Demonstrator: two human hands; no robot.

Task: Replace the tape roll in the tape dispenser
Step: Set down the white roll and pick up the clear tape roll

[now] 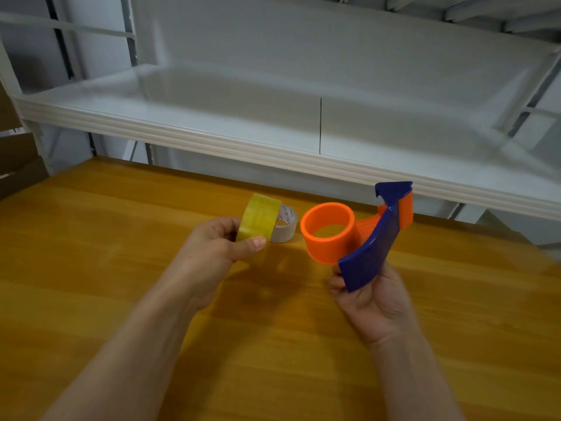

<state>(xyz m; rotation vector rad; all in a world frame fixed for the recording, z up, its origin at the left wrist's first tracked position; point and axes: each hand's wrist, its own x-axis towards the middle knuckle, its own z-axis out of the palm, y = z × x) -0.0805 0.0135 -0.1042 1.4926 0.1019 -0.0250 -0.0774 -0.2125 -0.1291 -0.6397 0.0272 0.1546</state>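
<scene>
Left grip (220, 247) pinches the yellow tape roll (260, 214): thumb across the near face, fingers behind, with the roll held on edge above the surface (121, 253). Right grip (375, 299) holds the tape dispenser (368, 253) by the lower end of its blue handle, fingers curled round the back. The orange hub (326, 247) is bare and its open mouth is turned up toward the camera. Roll and hub are near each other, not touching.

Step in hand (judged): seat the new roll on the hub.
- Square the roll's bore to the hub mouth first; a tilted roll will likely bind on the rim.
- Move the pinch out to the roll's edge so no finger blocks the bore.
- Hold the dispenser steady and move only the roll.
- Confirm the unwind direction, so the free end feeds toward the pointed blue end at the top.
- Press until the roll sits flush on the hub.

Hidden or unclear:
- The roll's bore is barely in view, so its fit to the hub cannot be checked.
- Free end of the tape not located.
- Right fingers are mostly behind the handle.
- No cutter teeth can be made out at the blue tip.
- A cardboard core (285, 230) lies on the surface just behind the roll and is partly covered by it. Its print is unreadable; it is probably the spent roll.
- The shelf (273, 129) behind is blurred.
</scene>
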